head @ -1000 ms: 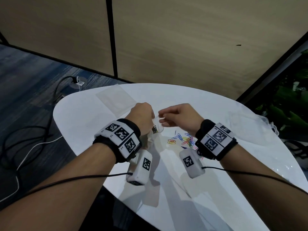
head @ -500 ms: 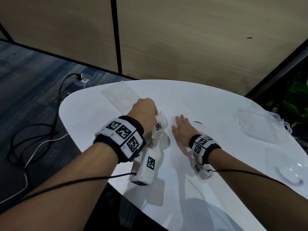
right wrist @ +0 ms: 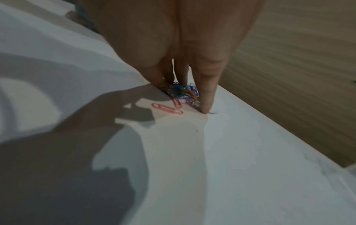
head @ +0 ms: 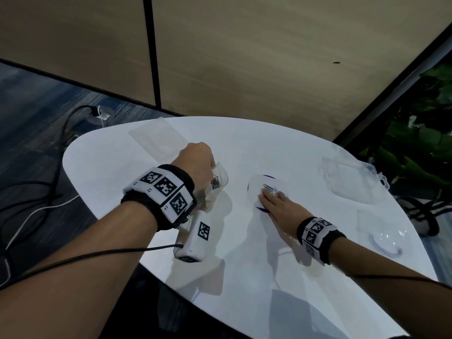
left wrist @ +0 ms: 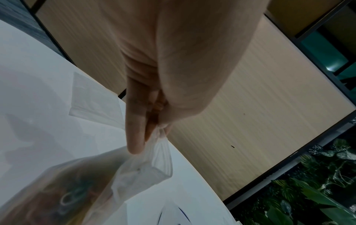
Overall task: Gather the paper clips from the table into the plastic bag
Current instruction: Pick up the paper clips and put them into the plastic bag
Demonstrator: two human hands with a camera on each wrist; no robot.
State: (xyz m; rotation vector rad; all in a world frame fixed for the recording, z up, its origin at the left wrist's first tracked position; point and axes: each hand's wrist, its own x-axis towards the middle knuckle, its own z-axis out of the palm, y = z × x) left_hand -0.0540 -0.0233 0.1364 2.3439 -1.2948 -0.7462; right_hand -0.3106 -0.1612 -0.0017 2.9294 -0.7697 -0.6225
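Note:
My left hand [head: 195,162] is raised over the white table [head: 244,277] and grips a small clear plastic bag [head: 217,179] by its mouth. In the left wrist view the fingers [left wrist: 134,137] pinch the bag [left wrist: 138,175], and coloured paper clips [left wrist: 71,197] show blurred inside it. My right hand [head: 276,201] lies low on the table to the right of the bag, its straight fingers touching a small pile of coloured paper clips [head: 269,189]. In the right wrist view the fingertips [right wrist: 206,106] hem in the pile [right wrist: 183,92]. A pink clip [right wrist: 167,108] lies just outside it.
A second flat clear bag [head: 156,140] lies at the table's far left edge. Crumpled clear plastic [head: 349,177] and a clear lid [head: 384,238] sit at the right. Cables [head: 36,192] run over the floor at the left; plants [head: 415,143] stand at the right.
My right hand has dropped from the bag's mouth to the table and now lies flat against the clip pile. My left hand still holds the bag and has hardly moved.

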